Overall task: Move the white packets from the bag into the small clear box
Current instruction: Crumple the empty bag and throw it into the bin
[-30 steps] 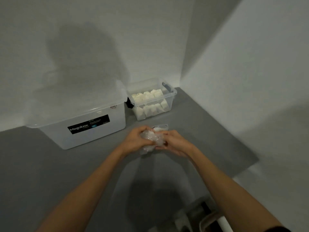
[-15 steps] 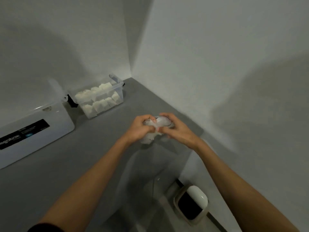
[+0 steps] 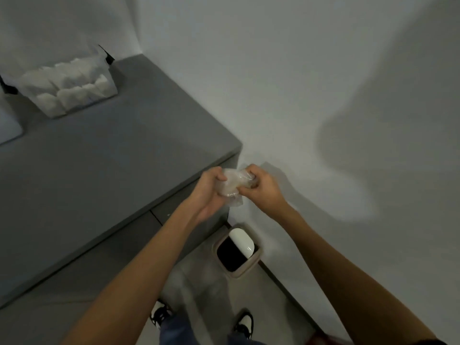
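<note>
Crumpled clear bag is gripped by left hand and right hand, beyond the desk's right front corner, above the waste bin. Likely light, limp, slippery; best pinched at bunched film. Small clear box, packet-filled, sits at back edge.

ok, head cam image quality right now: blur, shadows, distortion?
Head view: dim, flat light; a large soft shadow falls on the right wall. The small clear box at top left is smeared by motion blur, its packets indistinct. The hands and crumpled bag are fairly sharp. Wide-angle bending shows along the counter edge.
</note>
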`<state>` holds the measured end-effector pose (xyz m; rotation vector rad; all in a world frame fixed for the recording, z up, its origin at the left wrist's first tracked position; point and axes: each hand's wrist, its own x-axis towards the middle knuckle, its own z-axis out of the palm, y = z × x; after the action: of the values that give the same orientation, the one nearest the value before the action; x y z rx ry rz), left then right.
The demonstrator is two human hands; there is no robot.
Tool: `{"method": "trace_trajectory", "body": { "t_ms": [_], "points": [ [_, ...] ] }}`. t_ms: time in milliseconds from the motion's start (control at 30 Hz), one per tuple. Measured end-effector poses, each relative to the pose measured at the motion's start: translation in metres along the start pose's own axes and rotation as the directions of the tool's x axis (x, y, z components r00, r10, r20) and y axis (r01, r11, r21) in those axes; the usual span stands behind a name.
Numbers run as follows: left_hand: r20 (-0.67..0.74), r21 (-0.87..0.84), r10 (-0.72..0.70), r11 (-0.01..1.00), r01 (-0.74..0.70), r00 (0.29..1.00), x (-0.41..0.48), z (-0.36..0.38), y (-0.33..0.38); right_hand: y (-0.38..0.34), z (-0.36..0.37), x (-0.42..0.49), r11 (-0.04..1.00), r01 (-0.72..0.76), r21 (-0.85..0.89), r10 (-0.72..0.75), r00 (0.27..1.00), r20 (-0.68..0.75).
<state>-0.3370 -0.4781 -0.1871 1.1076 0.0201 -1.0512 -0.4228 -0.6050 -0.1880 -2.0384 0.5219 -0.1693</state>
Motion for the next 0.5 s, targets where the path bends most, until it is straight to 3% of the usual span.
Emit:
{"method": "trace_trajectory", "body": {
  "t_ms": [100, 267, 433, 500],
  "points": [
    [-0.133, -0.041, -0.028, 0.999, 0.023, 0.991, 0.011, -0.009, -0.034, 0.025, 0.01, -0.009, 0.998, -0.043, -0.035, 0.042, 0.999, -0.016],
    [-0.347, 0.215, 0.049, 0.976, 0.029, 0.937, 0.019, -0.024, -0.08, 0.067, 0.041, -0.012, 0.993, -0.094, -0.075, 0.094, 0.996, 0.005],
    [-0.507, 0.313, 0.054, 0.941, 0.126, 0.86, 0.051, -0.07, -0.125, 0.119, 0.079, -0.008, 0.956, -0.256, -0.141, 0.279, 0.943, 0.182],
    [-0.52, 0.472, 0.086, 0.858, 0.202, 0.85, 0.07, -0.091, -0.151, 0.15, 0.101, -0.007, 0.939, -0.279, -0.201, 0.323, 0.918, 0.231]
  ]
}}
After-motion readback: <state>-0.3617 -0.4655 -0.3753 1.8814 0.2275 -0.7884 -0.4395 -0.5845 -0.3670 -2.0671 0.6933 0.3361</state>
